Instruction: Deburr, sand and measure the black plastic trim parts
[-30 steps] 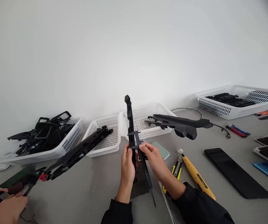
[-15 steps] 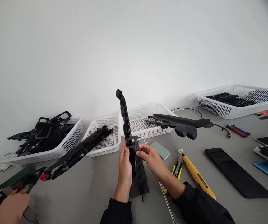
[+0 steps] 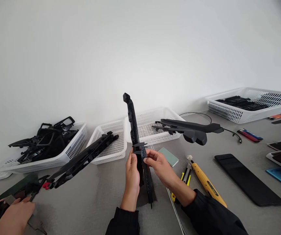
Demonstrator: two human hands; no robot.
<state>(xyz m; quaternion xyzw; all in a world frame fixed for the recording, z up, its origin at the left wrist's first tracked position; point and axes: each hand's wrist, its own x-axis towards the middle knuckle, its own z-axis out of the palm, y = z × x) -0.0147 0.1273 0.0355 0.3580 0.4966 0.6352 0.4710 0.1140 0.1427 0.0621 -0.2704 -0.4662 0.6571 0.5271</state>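
My left hand (image 3: 132,178) is closed round the lower part of a long black plastic part (image 3: 132,122), which stands nearly upright at the middle of the view. My right hand (image 3: 158,164) grips a black caliper (image 3: 148,182) by its slider, with thumb and fingers pressed on it. The caliper's jaws lie across the black part just above my left thumb, and its beam hangs down toward me. Whether both jaws touch the part is too small to tell.
White baskets (image 3: 107,156) with black parts line the wall. Around my right arm lie a yellow tool (image 3: 207,184), a cutter (image 3: 186,174), a green pad (image 3: 169,156) and a black phone (image 3: 248,179). Another person's hands (image 3: 15,215) handle dark pieces at the lower left.
The black part and the caliper have shifted slightly right with both my hands, and the caliper's lower end is a little higher. At the lower left, the other person's hands and pieces have moved.
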